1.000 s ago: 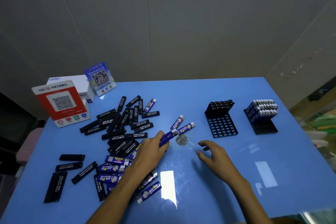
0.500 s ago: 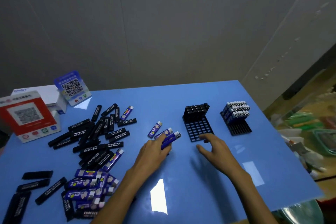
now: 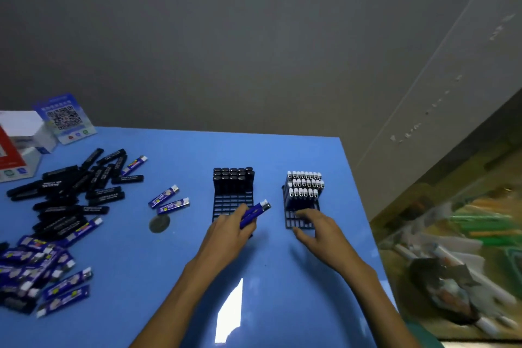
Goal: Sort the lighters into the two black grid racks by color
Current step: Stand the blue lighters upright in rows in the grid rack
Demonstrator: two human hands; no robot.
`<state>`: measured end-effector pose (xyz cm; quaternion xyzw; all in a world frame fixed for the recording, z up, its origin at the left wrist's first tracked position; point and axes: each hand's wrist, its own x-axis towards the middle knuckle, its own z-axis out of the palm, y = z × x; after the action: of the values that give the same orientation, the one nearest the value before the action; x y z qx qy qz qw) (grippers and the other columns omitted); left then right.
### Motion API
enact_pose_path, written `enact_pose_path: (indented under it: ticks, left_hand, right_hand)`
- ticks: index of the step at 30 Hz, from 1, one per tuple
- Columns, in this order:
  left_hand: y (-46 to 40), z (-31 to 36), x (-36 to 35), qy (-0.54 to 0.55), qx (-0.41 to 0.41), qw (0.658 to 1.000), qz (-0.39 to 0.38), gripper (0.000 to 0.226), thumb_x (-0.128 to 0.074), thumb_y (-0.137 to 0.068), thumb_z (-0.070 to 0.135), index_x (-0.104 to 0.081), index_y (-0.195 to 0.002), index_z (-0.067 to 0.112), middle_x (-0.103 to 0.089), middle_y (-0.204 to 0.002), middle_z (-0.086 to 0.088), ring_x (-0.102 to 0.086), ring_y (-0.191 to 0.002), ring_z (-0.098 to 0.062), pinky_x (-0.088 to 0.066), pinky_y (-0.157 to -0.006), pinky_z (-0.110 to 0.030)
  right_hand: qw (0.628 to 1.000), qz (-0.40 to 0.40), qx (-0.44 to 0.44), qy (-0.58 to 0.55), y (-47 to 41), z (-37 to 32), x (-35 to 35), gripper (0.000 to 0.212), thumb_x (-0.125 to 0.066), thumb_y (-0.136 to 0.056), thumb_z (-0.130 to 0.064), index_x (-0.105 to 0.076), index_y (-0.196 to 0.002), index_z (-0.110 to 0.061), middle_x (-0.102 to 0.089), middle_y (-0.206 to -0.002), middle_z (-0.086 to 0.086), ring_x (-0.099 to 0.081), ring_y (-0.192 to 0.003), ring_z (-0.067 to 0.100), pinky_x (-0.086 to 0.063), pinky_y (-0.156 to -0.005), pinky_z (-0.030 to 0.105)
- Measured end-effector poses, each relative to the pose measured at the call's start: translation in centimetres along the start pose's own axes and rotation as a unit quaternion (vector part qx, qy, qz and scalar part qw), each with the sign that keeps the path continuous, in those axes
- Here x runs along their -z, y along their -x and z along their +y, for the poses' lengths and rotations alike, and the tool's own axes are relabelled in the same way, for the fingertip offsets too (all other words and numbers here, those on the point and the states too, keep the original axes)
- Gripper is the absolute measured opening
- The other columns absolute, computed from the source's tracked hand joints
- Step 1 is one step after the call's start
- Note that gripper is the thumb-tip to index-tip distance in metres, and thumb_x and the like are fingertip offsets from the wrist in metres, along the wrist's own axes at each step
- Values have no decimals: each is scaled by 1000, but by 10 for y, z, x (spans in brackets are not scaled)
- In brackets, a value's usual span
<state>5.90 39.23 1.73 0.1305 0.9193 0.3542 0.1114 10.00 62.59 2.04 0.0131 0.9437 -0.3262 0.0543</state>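
Note:
My left hand (image 3: 230,234) grips a blue lighter (image 3: 255,213) over the near edge of the left black grid rack (image 3: 233,200), whose back rows hold black lighters. My right hand (image 3: 316,230) rests with its fingers on the front of the right black grid rack (image 3: 300,220), which holds blue lighters with white caps in its back rows. Two loose blue lighters (image 3: 168,200) lie left of the racks. A pile of black lighters (image 3: 70,192) and a pile of blue lighters (image 3: 36,268) cover the left of the blue table (image 3: 197,277).
A round coin-like disc (image 3: 159,224) lies near the two loose blue lighters. Boxes and a QR-code stand (image 3: 63,117) sit at the back left corner. The table's right edge runs close to the right rack, with cluttered floor (image 3: 452,248) beyond it.
My left hand has carried the blue lighter rightward from the pile to the racks. My right hand has moved onto the front of the right rack. The view has swung right.

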Motion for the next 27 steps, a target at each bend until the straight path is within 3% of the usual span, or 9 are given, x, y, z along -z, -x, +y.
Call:
enact_pose_path:
  ticks: [8, 18, 23, 27]
  left_hand:
    - [5, 37, -17, 18, 33, 999, 14, 12, -52, -95, 28, -46, -84, 28, -57, -63, 8, -63, -66, -17, -48, -61, -35]
    - [-3, 58, -56, -6, -4, 1000, -8, 10, -52, -93, 29, -45, -86, 26, -62, -66, 5, -59, -62, -20, -48, -60, -39]
    - [-15, 77, -76, -31, 13, 999, 10, 15, -54, -91, 29, -40, -85, 30, -57, -66, 4, -54, -60, -22, -36, -52, -32]
    - [-23, 96, -94, -31, 22, 999, 10, 11, -55, -91, 31, -48, -98, 26, -64, -74, -1, -58, -66, -24, -45, -58, -35]
  right_hand:
    - [999, -19, 32, -27, 0, 23, 24, 37, -61, -92, -32, -55, -128, -21, -58, -123, -6, -53, -114, 9, -39, -94, 17]
    - [993, 44, 27, -105, 12, 39, 39, 29, -67, -88, -23, -63, -116, -20, -66, -106, -9, -61, -97, 2, -48, -93, 23]
    - [978, 27, 45, -200, 3, 41, 62, 21, -67, -88, -17, -63, -108, -18, -67, -81, -9, -64, -81, 4, -50, -80, 17]
    - [964, -18, 63, -257, -4, 52, 74, 22, -73, -84, -17, -64, -104, -21, -66, -82, 1, -60, -71, 12, -50, -70, 19]
